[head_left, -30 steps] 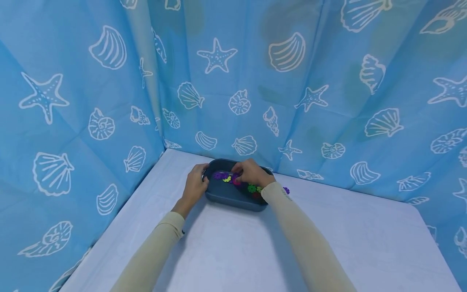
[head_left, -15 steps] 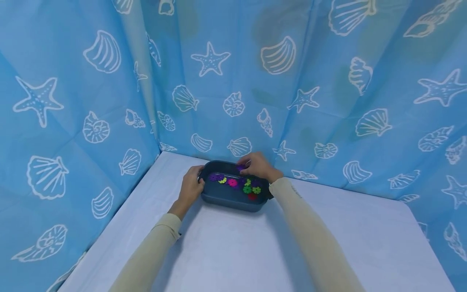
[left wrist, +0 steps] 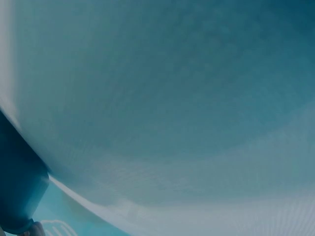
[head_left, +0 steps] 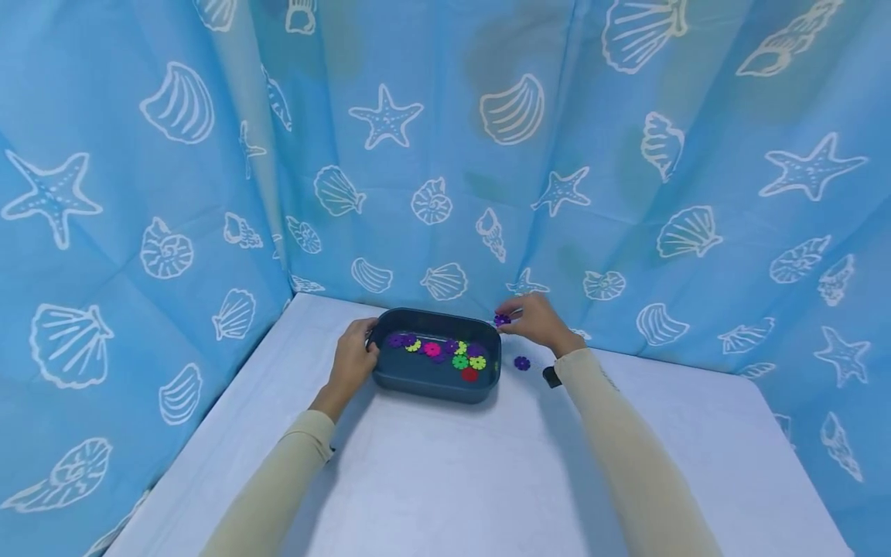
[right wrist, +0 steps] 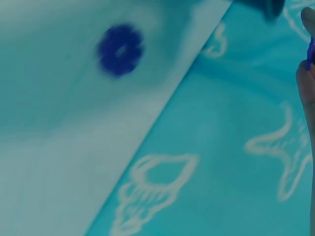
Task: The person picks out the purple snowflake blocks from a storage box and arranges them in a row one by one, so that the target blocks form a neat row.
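A dark blue-grey rectangular tub (head_left: 425, 387) stands on the table, with several flower-shaped plastic discs in purple, yellow, pink, green and red lying on its bottom. My left hand (head_left: 353, 357) grips the tub's left end, thumb on the near side. Just beyond the tub's right end, my right hand (head_left: 539, 321) pinches a purple disc (head_left: 502, 319) between thumb and fingertips, raised above the table. Another purple disc (head_left: 522, 363) lies on the table below that hand; it also appears blurred in the right wrist view. The left wrist view shows mostly blurred table and a bit of the tub (left wrist: 19, 172).
A white-covered table (head_left: 445, 480) extends toward me and to the right. Blue curtains (head_left: 431, 255) with white shell and starfish prints hang along its back and left edges, close behind the tub.
My right hand has drawn a purple disc up out of the tub and carried it right, past the rim. The disc on the table has come into full view. My left hand keeps its grip.
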Tool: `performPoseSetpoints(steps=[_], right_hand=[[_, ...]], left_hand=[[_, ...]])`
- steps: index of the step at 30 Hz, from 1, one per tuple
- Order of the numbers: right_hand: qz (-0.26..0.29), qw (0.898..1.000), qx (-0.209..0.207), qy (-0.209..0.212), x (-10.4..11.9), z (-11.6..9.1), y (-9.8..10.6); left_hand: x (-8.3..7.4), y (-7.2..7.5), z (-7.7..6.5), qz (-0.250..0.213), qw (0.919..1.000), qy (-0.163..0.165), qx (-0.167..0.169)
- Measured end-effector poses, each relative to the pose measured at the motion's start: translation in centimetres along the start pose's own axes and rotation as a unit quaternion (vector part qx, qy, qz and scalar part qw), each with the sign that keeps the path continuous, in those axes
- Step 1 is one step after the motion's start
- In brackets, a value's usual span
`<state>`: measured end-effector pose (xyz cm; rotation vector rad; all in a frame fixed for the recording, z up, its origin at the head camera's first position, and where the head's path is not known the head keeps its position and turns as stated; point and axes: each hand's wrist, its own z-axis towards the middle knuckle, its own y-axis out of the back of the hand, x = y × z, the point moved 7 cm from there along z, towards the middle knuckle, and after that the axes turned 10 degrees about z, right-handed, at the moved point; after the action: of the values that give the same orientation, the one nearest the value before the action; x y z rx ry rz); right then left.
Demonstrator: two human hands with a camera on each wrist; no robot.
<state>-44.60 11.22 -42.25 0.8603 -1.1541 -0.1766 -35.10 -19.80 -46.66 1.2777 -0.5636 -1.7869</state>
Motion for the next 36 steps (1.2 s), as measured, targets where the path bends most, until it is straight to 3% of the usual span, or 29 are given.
performPoseSetpoints(steps=[6, 13, 21, 36], right_hand=[[0.012, 0.998, -0.014, -0.063, -3.4, -2.6, 1.3], [0.019, 0.989, -0.021, -0.147, -6.9, -5.2, 1.3], [0.009, 0.986, -0.009, -0.164, -9.0, -7.1, 0.6], [0.010, 0.982, -0.008, -0.188, -10.5, -7.2, -0.2]], left_hand=[[0.1, 0.0, -0.1, -0.002, 1.0000, -0.001, 0.003], [0.2, 0.0, 0.0, -0.003, 0.9999, 0.007, 0.008], [-0.2, -0.1, -0.2, -0.006, 0.9999, 0.003, 0.011], [-0.1, -0.1, -0.1, -0.002, 0.9998, 0.009, 0.020]])
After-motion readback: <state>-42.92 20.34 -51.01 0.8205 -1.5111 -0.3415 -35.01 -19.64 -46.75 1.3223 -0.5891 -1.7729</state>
